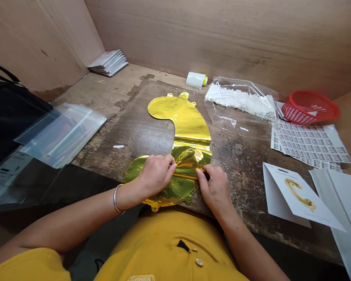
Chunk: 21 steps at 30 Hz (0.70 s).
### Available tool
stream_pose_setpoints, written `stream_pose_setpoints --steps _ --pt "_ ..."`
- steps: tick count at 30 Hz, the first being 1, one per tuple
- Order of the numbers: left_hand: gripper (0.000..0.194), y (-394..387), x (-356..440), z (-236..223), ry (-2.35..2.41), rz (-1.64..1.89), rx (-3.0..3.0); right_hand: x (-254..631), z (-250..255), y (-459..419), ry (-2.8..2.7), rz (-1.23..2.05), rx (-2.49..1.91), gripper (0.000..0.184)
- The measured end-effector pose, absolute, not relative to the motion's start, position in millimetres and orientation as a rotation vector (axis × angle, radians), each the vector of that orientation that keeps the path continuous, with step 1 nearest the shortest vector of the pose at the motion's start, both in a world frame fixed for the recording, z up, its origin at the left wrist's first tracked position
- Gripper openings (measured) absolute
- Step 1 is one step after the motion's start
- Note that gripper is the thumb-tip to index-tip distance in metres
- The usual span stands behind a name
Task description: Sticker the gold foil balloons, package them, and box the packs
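We have a gold foil balloon (183,132) flat on the wooden table (140,132), directly under the fingers and running straight ahead of them. Its lower lobe is doubled over on itself where the hands are working; the upper lobe past the fingers lies flat and unfolded, so we read the fold as started, with most of the length not yet folded. Our left hand (156,175) sits on the near side, fingers (167,164) curled narrow, pinching the foil at the fold. Our right hand (213,189) has thumb and forefinger closed narrow on a thin gold strip (185,176), which runs across between the hands; we can't tell if it's a separate piece or part of the balloon. Ahead right of the fingers: a clear bag of white material (240,99), a red plastic basket (310,108), and a label sheet (310,144). Right of them, a white card (300,195) printed with a gold letter balloon. Left of them, a stack of clear plastic sleeves (61,134).
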<state>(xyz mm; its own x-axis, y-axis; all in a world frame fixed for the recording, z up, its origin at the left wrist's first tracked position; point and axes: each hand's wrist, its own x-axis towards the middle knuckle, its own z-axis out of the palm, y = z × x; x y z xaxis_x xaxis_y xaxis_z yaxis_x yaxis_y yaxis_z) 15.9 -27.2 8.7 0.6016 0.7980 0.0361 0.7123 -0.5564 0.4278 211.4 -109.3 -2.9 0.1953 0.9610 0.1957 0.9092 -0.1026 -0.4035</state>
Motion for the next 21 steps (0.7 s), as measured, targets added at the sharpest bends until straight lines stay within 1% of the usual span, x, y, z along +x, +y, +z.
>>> stream_pose_setpoints --steps 4,7,11,13,14,16,18,19,21 --pt "0.014 -28 14 4 1.203 0.427 2.451 210 -3 -106 -1.756 0.113 -2.08 0.023" --pt "0.006 -26 15 5 1.162 0.422 2.477 208 -3 -104 -1.771 0.061 -2.098 0.021" --pt "0.011 -22 17 14 1.1 0.349 2.578 206 -4 -103 -1.793 -0.006 -2.109 0.02" --pt "0.011 -20 17 18 1.111 0.415 2.699 206 -5 -101 -1.805 -0.019 -2.117 0.02" --pt "0.014 -18 16 19 1.047 0.461 2.777 206 -5 -100 -1.813 -0.021 -2.122 0.02" --pt "0.024 -16 14 18 0.716 0.486 2.918 207 -4 -99 -1.828 -0.018 -2.134 0.019" --pt "0.032 -15 12 13 0.342 0.35 2.961 208 -2 -98 -1.838 -0.002 -2.158 0.019" --pt "0.034 -14 12 10 0.248 0.263 2.955 208 1 -98 -1.843 -0.004 -2.171 0.019" --pt "0.039 -15 13 4 0.238 0.168 2.946 206 6 -101 -1.84 -0.08 -2.173 0.013"
